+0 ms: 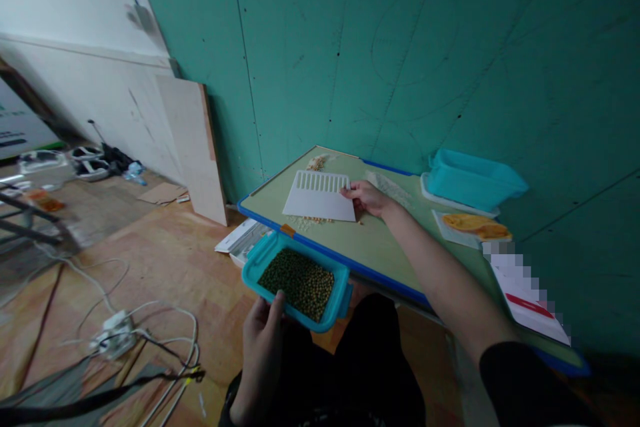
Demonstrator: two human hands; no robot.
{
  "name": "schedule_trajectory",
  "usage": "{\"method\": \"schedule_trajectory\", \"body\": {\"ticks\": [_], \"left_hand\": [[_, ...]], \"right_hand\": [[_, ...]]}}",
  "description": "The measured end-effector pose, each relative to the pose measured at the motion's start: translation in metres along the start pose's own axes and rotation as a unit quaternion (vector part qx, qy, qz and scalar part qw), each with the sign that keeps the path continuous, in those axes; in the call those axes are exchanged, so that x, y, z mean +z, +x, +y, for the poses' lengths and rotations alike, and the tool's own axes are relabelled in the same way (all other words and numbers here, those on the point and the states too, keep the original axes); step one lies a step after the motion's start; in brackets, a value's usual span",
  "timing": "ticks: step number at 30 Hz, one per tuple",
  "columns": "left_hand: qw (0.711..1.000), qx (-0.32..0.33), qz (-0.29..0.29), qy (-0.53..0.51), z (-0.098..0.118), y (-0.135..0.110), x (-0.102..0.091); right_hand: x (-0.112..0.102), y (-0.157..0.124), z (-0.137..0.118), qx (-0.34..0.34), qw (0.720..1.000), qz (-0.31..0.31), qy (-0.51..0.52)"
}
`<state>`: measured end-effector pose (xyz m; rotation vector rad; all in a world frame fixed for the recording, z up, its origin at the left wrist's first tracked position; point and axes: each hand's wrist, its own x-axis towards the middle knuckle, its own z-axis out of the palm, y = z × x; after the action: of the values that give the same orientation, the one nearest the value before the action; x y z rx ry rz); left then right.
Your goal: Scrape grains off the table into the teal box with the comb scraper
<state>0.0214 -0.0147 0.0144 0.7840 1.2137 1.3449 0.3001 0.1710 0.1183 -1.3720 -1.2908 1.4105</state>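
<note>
At the table's (370,250) near edge, the left hand (263,337) clasped the teal tub (251,275) of green beans (300,283), thumb over its near rim. To the left of the right hand (367,199), whose fingers pinched its corner, stood the white scraper (319,199), with pale grains (313,219) along its lower edge. Gripped at one end only, the tub could probably tip and spill. Grains might also slip past its rim to the floor.

A teal rectangular tub (344,290), filled with small green beans (299,282), is held level just below the table (370,247) edge. A flat white scraper (319,197), slotted along its top, is laid on the tabletop, pale grains (316,219) gathered at its lower edge.
</note>
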Motion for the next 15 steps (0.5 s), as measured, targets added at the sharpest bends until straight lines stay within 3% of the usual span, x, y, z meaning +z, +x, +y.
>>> {"method": "schedule_trajectory", "body": {"ticks": [15], "left_hand": [[0.999, 0.000, -0.013, -0.044, -0.015, 0.005, -0.005]], "right_hand": [[0.007, -0.005, -0.002, 0.003, 0.999, -0.034, -0.008]]}}
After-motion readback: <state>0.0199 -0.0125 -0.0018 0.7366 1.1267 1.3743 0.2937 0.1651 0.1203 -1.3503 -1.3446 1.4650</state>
